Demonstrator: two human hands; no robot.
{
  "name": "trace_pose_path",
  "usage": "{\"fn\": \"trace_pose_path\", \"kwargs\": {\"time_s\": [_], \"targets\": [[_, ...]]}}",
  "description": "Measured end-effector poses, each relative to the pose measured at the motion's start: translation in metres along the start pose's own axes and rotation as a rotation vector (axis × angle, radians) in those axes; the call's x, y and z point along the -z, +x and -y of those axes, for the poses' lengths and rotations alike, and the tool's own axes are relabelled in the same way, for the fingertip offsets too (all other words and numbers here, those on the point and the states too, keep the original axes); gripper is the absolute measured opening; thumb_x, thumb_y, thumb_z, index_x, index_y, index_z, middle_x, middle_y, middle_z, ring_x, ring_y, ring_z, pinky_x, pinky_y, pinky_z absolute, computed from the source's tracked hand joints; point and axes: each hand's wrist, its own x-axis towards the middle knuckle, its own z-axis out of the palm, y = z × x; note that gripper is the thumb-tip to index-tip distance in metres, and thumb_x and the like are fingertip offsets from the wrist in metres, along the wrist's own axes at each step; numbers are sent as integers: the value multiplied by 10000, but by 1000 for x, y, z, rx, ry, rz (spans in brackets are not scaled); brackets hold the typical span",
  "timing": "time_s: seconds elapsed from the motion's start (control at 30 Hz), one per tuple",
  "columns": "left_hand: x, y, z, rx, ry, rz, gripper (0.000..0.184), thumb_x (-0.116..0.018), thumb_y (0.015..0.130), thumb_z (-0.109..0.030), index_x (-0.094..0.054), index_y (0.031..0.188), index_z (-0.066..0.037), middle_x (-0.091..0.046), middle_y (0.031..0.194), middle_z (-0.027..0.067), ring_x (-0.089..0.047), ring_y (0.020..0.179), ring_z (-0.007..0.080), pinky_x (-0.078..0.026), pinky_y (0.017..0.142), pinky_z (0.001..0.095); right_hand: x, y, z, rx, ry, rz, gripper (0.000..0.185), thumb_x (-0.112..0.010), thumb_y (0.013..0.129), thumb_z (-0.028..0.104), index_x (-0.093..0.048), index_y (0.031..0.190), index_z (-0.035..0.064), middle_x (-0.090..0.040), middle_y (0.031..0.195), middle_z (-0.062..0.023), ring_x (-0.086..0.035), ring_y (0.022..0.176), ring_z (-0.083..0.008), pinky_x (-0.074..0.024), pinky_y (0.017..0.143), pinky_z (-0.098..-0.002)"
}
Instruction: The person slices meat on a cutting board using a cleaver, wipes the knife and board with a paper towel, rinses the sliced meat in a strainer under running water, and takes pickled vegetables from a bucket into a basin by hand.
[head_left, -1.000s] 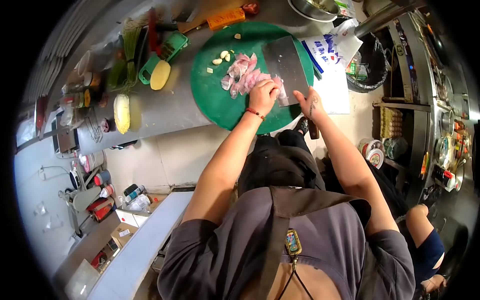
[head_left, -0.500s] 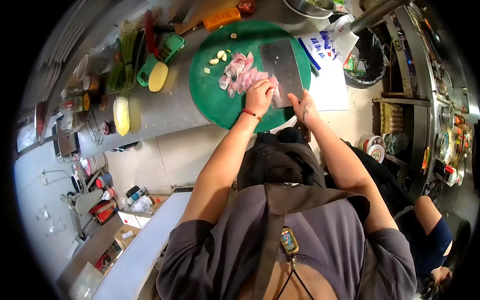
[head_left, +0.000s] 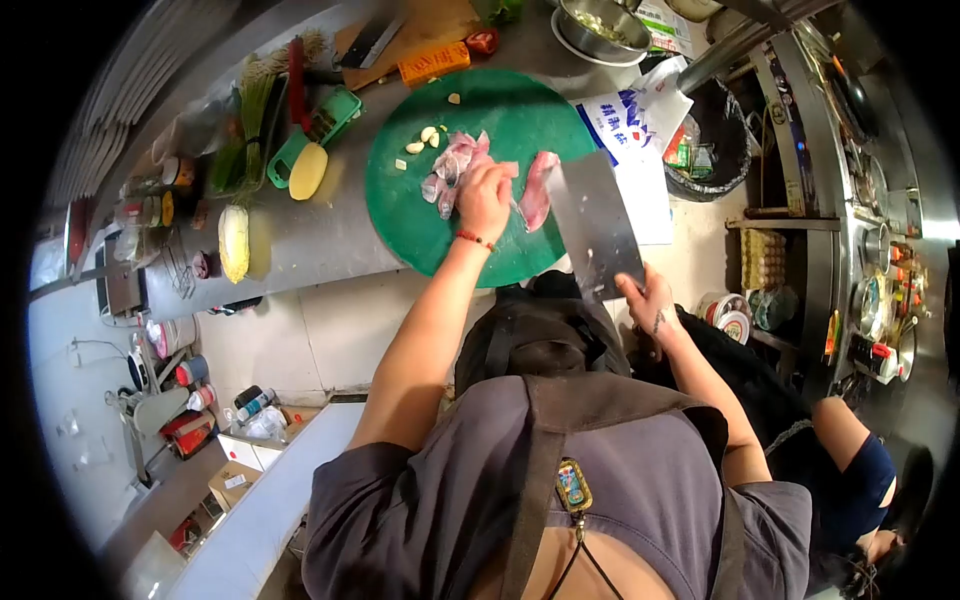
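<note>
On the round green cutting board (head_left: 410, 235) lies a pile of sliced pink meat (head_left: 450, 165). My left hand (head_left: 485, 203), with a red beaded bracelet at the wrist, is closed at the right side of the pile, fingers on the slices. A longer pink piece of meat (head_left: 538, 192) lies apart, just right of that hand. My right hand (head_left: 652, 305) grips a wide cleaver (head_left: 598, 228), its blade over the board's right edge and beyond it. Garlic cloves (head_left: 429, 134) rest above the pile.
A peeled yellow vegetable (head_left: 308, 171), a green grater (head_left: 345, 108) and a pale cabbage (head_left: 234, 243) lie left. An orange box (head_left: 433, 64) and metal bowl (head_left: 603, 28) stand behind. At right are a printed bag (head_left: 625, 120), a bin (head_left: 725, 140) and another person (head_left: 845, 435).
My right hand has drawn the cleaver right and toward my body, off the meat. My left hand has shifted left with slices, and the longer piece now lies separate.
</note>
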Motion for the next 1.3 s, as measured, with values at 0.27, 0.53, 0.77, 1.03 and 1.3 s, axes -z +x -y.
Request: {"fn": "trace_pose_path", "kwargs": {"time_s": [0.27,0.53,0.77,1.03,1.3], "targets": [[-33,-32,-15,45,-74,79,84,-637,782,-76,-641,842,-18,-639,880,114,-633,736,256,-513,656,325,8,59,2,-235,56,206,396,-628,872,278,-534,1037,-69,-526,557,-62,-491,438,-118,-403,406,-275],[-32,-26,-13,118,-104,129,62,-628,776,-54,-636,831,-28,-644,859,95,-638,692,226,-515,618,310,-19,123,23,-185,0,229,407,-645,855,312,-569,1024,-50,-615,685,-155,-588,600,-237,-472,584,-382],[-35,-32,-15,96,-76,103,66,-645,758,-45,-641,823,-28,-645,860,87,-638,686,225,-518,605,307,-16,44,-24,-58,-38,162,429,-626,874,287,-547,1152,-31,-649,962,-205,-620,944,-307,-464,856,-356],[-27,-23,-11,198,-230,236,73,-671,749,-40,-639,811,-18,-645,827,79,-656,681,177,-527,615,269,-61,126,3,159,-256,-53,495,-599,863,419,-543,966,-62,-598,858,-313,-579,848,-470,-476,716,-452],[-25,-33,-18,162,-227,219,81,-688,743,-35,-632,801,-23,-642,811,65,-646,664,173,-516,603,262,-56,9,-21,137,-183,-50,382,-622,869,260,-529,1083,-42,-638,930,-248,-628,873,-399,-496,746,-416]]}}
